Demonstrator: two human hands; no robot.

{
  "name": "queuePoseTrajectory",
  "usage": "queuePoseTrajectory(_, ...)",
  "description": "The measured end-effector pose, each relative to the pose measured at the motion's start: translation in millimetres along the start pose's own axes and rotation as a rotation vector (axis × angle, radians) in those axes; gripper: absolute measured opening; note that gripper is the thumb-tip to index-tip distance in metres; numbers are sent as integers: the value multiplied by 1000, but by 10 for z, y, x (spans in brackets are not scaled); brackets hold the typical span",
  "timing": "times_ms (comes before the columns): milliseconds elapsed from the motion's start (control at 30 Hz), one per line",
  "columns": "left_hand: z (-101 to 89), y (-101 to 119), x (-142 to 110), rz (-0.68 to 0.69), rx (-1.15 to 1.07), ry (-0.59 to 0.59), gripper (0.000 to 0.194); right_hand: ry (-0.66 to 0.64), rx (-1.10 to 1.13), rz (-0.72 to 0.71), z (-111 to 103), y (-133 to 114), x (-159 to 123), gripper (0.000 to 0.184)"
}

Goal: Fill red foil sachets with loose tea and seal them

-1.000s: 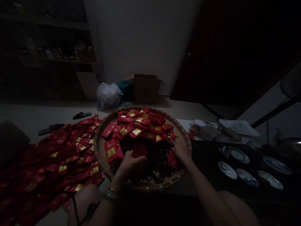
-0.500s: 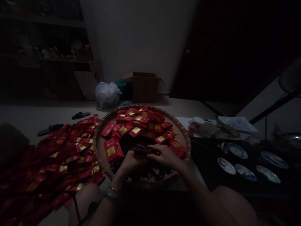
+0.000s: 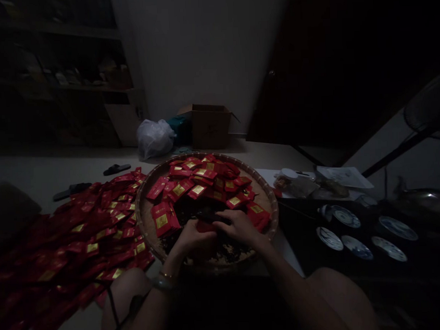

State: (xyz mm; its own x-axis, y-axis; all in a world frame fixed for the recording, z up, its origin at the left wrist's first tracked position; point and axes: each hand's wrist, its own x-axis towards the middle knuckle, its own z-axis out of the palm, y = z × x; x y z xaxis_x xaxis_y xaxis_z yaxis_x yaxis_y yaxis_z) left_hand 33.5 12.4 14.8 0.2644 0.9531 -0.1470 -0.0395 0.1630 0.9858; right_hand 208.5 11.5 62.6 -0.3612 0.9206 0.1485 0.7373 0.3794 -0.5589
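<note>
My left hand is closed on a red packet over the near part of a round woven bamboo tray. My right hand grips a dark handheld bag sealer, whose end lies at the packet's upper edge. Dimness hides exactly how the two meet. Below both hands, dark loose tea leaves cover the near part of the tray. Red packets with gold labels are heaped at its far side, and one fat packet stands left of my left hand.
A large pile of red packets spreads over the floor at left, near dark slippers. At right, blue-and-white saucers and a lidded container stand on a low dark table. A white plastic bag and an open cardboard box stand behind.
The packet and sealer between my hands have tilted, so more of the packet's red side shows. The sealer's red light is no longer visible. The view has shifted slightly.
</note>
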Motion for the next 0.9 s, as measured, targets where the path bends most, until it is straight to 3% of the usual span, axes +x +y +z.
queuePoseTrajectory(133, 19, -7, -21, -102, -11, -1, 29, -8, 46, -21, -38, 58, -7, 42)
queuePoseTrajectory(400, -4, 65, -28, -52, 95, 46, 26, -35, -7, -24, -49, 7, 15, 24)
queuePoseTrajectory(900, -44, 104, -30, -75, 111, -18, 33, 9, -79, -65, 22, 84, 43, 25)
